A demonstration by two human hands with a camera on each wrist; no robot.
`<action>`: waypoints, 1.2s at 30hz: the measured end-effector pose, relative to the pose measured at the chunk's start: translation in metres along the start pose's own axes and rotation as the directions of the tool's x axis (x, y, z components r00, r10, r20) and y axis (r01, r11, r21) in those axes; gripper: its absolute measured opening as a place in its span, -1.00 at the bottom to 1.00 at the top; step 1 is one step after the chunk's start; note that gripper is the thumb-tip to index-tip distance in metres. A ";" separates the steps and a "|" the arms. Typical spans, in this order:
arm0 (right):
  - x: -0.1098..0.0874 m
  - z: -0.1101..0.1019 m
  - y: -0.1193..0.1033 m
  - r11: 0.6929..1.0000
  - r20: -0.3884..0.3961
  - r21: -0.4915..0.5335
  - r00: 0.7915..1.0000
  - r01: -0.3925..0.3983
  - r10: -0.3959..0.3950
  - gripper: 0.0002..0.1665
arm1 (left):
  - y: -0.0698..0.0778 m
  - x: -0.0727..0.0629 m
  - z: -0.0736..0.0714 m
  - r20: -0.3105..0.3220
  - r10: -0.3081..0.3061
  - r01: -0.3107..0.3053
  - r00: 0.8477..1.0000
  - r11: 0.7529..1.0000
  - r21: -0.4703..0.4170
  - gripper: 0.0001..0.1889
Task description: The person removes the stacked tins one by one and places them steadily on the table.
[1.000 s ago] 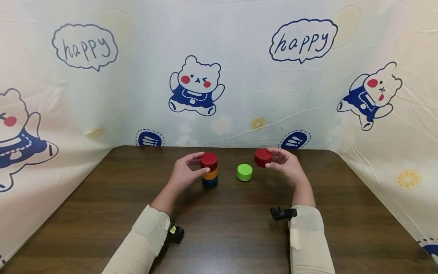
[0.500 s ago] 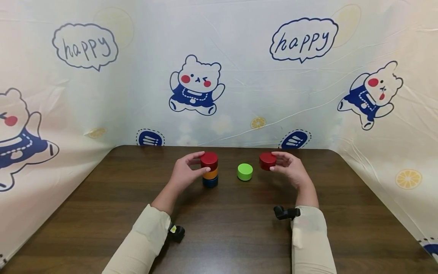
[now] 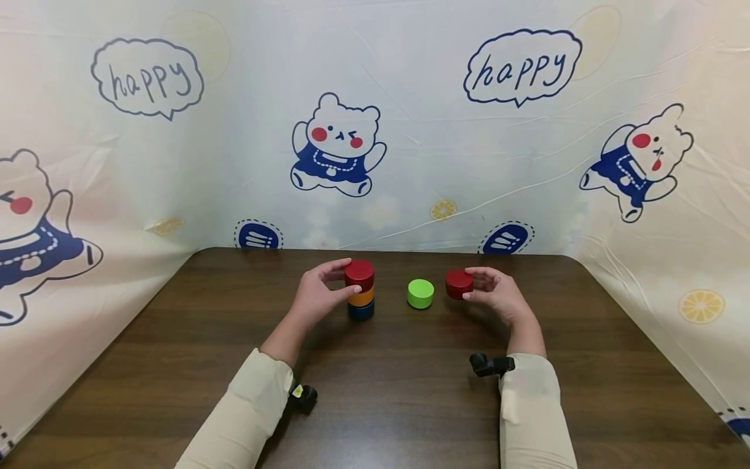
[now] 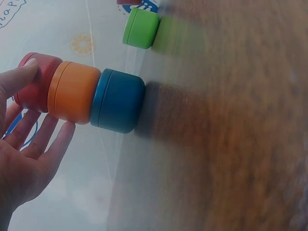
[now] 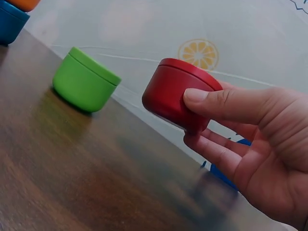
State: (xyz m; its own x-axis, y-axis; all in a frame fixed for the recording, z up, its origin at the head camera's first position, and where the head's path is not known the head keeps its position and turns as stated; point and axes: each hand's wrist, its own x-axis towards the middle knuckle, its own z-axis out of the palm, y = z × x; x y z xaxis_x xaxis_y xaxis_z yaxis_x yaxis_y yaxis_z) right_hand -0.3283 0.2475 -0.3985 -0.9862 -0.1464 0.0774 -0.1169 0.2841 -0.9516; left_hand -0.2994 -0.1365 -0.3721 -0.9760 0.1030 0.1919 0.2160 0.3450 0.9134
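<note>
Red lidded canister (image 5: 168, 94): short, round body, metallic finish, lid seam just below the top rim, rounded lower edge. It is in my right hand (image 3: 498, 296), raised clear of the desk (image 3: 398, 391), near the far edge and nearer the far right corner than the other canisters. In the right wrist view its base shows above the wood-grain surface, with a reddish reflection below.

Right fingers: parted only by the width of the canister. The thumb presses the near side wall; the opposing fingers bear on the far side, with one fingertip at the lower edge. The grip is a pinch.

Stack: upright near the far edge, slightly left of the midpoint between the far corners. Order from the bottom: blue canister (image 4: 118, 101), orange canister (image 4: 75, 91), top red canister (image 4: 41, 82). All have a lid seam and a smooth body.

Left hand (image 3: 316, 293): thumb and fingers set across the top red canister, pinching it from opposite sides; the lowest fingertip lies at the orange canister's side.

Green canister (image 3: 420, 294): stands upright on the desk between my hands, apart from the stack.
</note>
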 end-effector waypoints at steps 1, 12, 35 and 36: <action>0.000 0.000 0.001 1.000 0.000 -0.008 1.000 -0.002 0.002 -0.25 | 0.000 0.000 0.000 0.001 0.001 -0.001 1.000 1.000 -0.001 -0.37; 0.001 0.003 0.007 0.998 -0.007 -0.047 0.999 -0.048 0.048 -0.28 | 0.000 0.000 0.001 0.000 0.000 0.000 1.000 1.000 -0.013 -0.38; 0.002 0.002 0.015 0.987 0.019 -0.119 0.994 -0.106 0.109 -0.19 | 0.001 0.000 0.002 0.005 0.031 -0.031 0.999 0.999 -0.014 -0.35; 0.002 0.001 0.015 0.987 0.023 -0.116 0.994 -0.107 0.111 -0.18 | 0.001 0.000 0.002 0.006 0.030 -0.030 1.000 0.999 -0.013 -0.35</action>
State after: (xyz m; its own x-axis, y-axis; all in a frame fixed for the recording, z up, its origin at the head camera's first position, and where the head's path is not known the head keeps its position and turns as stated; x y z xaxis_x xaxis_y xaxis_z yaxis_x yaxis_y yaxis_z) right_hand -0.3315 0.2501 -0.4129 -0.9901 -0.1357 -0.0351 -0.0233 0.4063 -0.9135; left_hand -0.2989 -0.1347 -0.3720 -0.9690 0.1185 0.2170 0.2445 0.3294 0.9120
